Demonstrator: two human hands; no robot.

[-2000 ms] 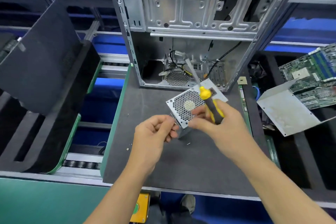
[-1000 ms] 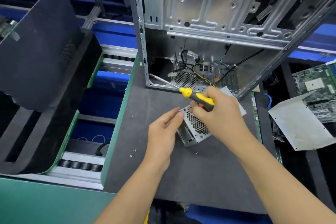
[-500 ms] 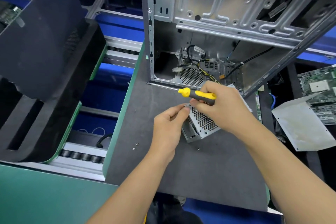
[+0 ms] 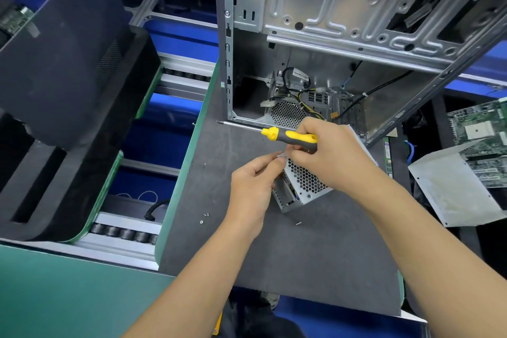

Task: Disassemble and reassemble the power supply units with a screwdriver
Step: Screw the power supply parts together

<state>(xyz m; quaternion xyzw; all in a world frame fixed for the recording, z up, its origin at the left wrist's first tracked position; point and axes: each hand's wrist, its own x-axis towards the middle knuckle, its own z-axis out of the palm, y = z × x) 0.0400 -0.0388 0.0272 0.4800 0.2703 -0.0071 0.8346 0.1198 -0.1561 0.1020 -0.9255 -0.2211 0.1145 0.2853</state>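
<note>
At frame centre the right hand (image 4: 333, 158) grips the yellow-handled screwdriver (image 4: 288, 136), shaft pointing left; the left hand (image 4: 251, 189) pinches the power supply unit (image 4: 303, 184) corner on the worktop (image 4: 315, 255).

The case (image 4: 343, 22) blocks the back of the worktop (image 4: 315, 255). Small screws (image 4: 204, 218) lie at the left. The near part is open room.

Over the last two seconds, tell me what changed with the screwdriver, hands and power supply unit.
The screwdriver swung from pointing up and away to lying level, tip to the left. The power supply unit tilted, its mesh face turned rightward. The right hand keeps gripping the handle; the left hand stays at the unit's corner. Loose screws unmoved.
</note>
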